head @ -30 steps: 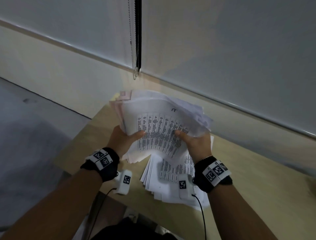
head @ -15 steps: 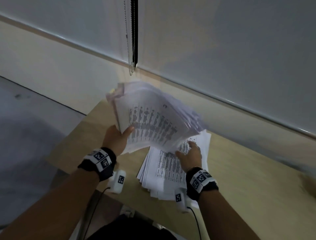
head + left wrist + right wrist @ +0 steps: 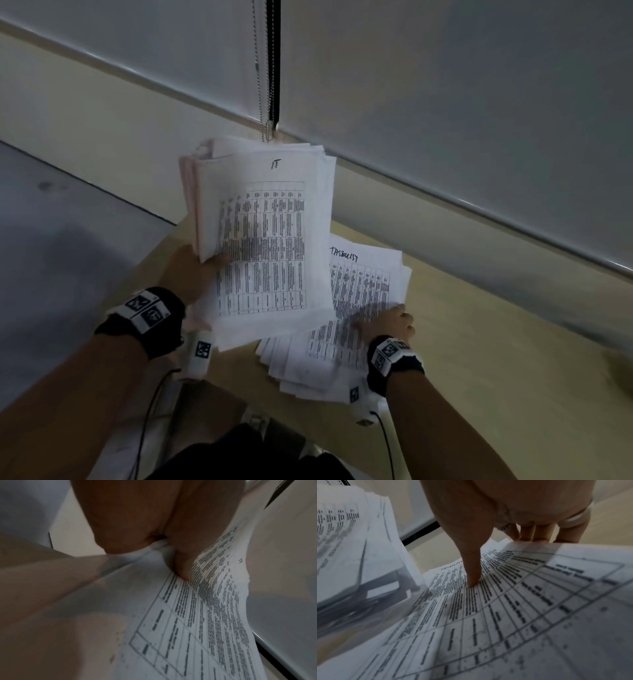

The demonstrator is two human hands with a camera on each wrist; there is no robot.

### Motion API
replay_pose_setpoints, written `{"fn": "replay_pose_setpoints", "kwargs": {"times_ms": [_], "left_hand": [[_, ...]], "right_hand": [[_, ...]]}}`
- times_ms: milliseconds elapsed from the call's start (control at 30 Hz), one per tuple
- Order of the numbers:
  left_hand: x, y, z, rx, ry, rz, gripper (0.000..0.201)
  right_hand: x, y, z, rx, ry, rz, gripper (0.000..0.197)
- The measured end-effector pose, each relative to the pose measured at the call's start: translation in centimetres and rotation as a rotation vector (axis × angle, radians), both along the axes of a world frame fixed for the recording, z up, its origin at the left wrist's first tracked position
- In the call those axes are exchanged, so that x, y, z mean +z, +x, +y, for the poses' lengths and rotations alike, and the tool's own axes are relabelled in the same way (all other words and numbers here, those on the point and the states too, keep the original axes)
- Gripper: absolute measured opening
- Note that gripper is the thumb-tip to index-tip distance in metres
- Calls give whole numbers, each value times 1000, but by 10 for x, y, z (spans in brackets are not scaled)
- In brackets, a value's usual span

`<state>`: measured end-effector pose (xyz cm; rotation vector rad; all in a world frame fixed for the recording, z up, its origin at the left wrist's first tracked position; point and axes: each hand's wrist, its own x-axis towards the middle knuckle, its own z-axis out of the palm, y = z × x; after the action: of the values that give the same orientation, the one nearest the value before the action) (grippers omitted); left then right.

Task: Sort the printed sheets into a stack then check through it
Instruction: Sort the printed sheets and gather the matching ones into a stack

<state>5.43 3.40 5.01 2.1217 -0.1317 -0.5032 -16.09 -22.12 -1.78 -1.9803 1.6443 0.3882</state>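
My left hand [image 3: 195,270] grips a thick bundle of printed sheets [image 3: 267,222] by its lower left edge and holds it above the table. The thumb [image 3: 183,566] lies on the top sheet, a printed table marked "IT" [image 3: 205,615]. A looser, fanned pile of sheets [image 3: 359,274] rests on the table to the right, its top sheet headed "TASKLIST". My right hand [image 3: 387,325] is at that pile's right edge. Its thumb [image 3: 471,568] presses on the top sheet [image 3: 505,615], and the fingers curl past the sheet's edge beneath it. The held bundle [image 3: 342,540] hangs to the left.
The light wooden table [image 3: 479,342] runs along a wall with a grey roller blind [image 3: 445,85]. A bead chain [image 3: 262,85] hangs just behind the held bundle. The grey floor [image 3: 68,240] lies past the table's left edge.
My right hand has let go of the raised bundle and come down onto the pile on the table. My left hand now holds the bundle alone, swung more upright.
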Motion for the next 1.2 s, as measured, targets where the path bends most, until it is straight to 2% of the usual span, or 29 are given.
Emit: {"fn": "replay_pose_setpoints", "kwargs": {"times_ms": [67,233,367,467,533,600,667,733,767,900,933,1000,1033,1133,1200], "left_hand": [[0,1,5,23,-14,4,15],[-3,7,16,48,-56,11,39],[4,7,16,86,-102,11,32],[6,8,17,86,-140,-8,24],[3,10,20,79,-121,6,32],[-4,10,22,55,-139,69,38],[-8,6,21,20,-151,136,28],[-16,0,21,-16,-134,197,21],[-20,-3,21,-38,-104,220,26],[-50,-3,26,-141,8,302,58],[-49,-6,23,-177,24,331,57],[-46,-14,15,-187,65,358,37],[-48,-16,11,-167,97,383,37],[-61,-21,7,-77,159,484,85],[-66,-20,6,-73,151,515,93]], "right_hand": [[-1,1,5,-16,20,-53,120],[-3,12,32,11,-33,-58,126],[-10,18,38,0,46,-157,123],[-11,14,27,-49,90,-211,109],[-8,4,12,-91,91,-249,99],[-3,-8,-5,-103,47,-235,90],[2,-18,-20,-97,-13,-225,76],[10,-24,-29,-107,-30,-289,65],[15,-26,-31,-115,-25,-335,58],[53,-29,-34,-83,-43,-488,24],[68,-29,-35,-46,-82,-530,20],[106,-27,-34,46,-193,-621,18],[126,-24,-33,85,-233,-681,16],[173,-17,-27,138,-220,-912,11],[186,-12,-24,97,-144,-1047,12]]}}
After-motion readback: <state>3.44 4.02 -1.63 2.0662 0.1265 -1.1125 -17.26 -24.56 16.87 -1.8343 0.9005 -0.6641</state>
